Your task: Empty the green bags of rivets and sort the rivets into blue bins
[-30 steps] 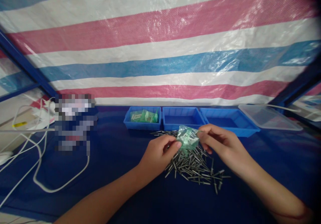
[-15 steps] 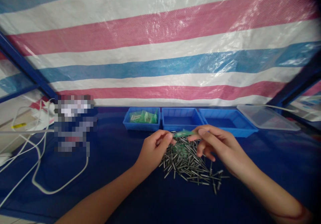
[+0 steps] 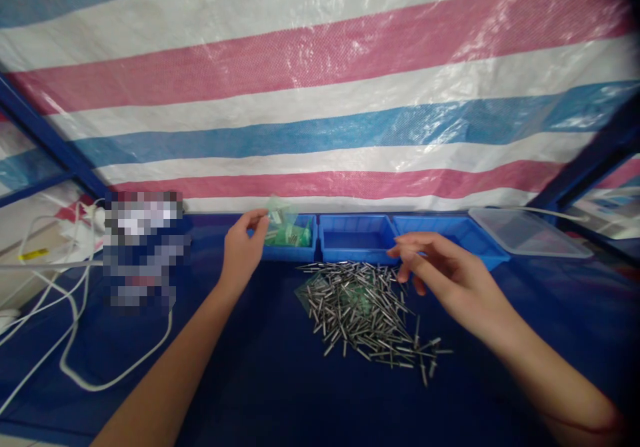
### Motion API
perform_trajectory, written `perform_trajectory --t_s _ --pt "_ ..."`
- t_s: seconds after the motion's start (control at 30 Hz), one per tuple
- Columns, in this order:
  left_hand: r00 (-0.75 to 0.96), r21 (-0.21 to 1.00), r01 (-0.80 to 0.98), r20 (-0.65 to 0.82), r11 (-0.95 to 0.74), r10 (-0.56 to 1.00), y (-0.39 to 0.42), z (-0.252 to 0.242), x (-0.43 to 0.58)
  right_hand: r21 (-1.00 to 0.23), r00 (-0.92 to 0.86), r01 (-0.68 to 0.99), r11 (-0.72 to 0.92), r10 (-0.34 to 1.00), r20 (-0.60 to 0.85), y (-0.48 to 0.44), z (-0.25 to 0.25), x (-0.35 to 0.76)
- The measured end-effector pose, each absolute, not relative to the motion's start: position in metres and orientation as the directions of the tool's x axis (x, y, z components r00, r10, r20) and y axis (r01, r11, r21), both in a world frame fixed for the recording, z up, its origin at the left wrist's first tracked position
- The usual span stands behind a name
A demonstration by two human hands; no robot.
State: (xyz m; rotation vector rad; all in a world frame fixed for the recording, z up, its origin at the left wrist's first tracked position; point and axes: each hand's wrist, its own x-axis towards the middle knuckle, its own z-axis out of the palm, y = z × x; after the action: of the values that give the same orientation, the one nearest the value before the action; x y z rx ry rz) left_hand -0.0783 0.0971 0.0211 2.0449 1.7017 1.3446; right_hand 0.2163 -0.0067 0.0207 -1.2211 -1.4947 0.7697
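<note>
At the left blue bin [image 3: 293,255], my left hand [image 3: 245,243] pinches a small clear green plastic bag [image 3: 280,212] between thumb and fingers. The bag is held at the bin's left side, above other green bags [image 3: 297,235] lying in it. My right hand [image 3: 440,267] hovers to the right of a heap of metal blind rivets [image 3: 355,320], its fingers loosely bent and apart with nothing seen in them. Some green plastic [image 3: 363,298] shows among the rivets, partly covered by them.
A middle blue bin [image 3: 357,255] and a right blue bin [image 3: 475,237] stand in the same row. A clear lid [image 3: 530,233] lies at the far right. White cables [image 3: 95,387] loop over the left of the blue tabletop [image 3: 280,393]. A striped sheet [image 3: 320,127] hangs behind.
My left hand has moved left and away from me, carrying the green bag from above the rivets to the left bin. My right hand has let go of the bag and stays beside the heap.
</note>
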Motion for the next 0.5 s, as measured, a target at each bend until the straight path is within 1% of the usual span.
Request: perform_trajectory --t_s 0.07,0.17,0.2,0.27,0.33,0.37,0.43,0.5 --pt "-0.001 0.56 0.761 0.504 -0.326 0.864 0.105 0.018 -0.085 -0.824 0.018 0.486 0.291 0.94 0.342 -0.005 0.022 0.23" --pt "0.074 0.472 0.818 0.481 -0.329 0.874 0.101 0.013 -0.08 -0.614 -0.041 0.74 0.273 0.93 0.364 -0.001 0.022 0.25" --pt "0.097 0.431 0.84 0.481 -0.331 0.871 0.098 0.012 -0.076 -0.552 -0.054 0.791 0.262 0.93 0.364 0.0 0.023 0.256" --pt "0.13 0.321 0.888 0.51 -0.329 0.85 0.09 0.013 -0.069 -0.476 -0.058 0.846 0.238 0.931 0.361 0.003 0.026 0.269" --pt "0.164 0.213 0.917 0.572 -0.338 0.803 0.082 0.017 -0.064 -0.453 -0.058 0.863 0.225 0.934 0.354 0.002 0.032 0.283" --pt "0.19 0.182 0.913 0.602 -0.365 0.775 0.078 0.019 -0.062 -0.457 -0.061 0.861 0.224 0.937 0.344 0.0 0.035 0.29" --pt "0.279 0.163 0.864 0.631 -0.476 0.723 0.069 0.025 -0.058 -0.488 -0.078 0.845 0.22 0.953 0.293 -0.011 0.035 0.307" --pt "0.414 0.164 0.77 0.606 -0.616 0.679 0.059 0.028 -0.052 -0.526 -0.09 0.83 0.185 0.975 0.202 -0.031 0.023 0.322"
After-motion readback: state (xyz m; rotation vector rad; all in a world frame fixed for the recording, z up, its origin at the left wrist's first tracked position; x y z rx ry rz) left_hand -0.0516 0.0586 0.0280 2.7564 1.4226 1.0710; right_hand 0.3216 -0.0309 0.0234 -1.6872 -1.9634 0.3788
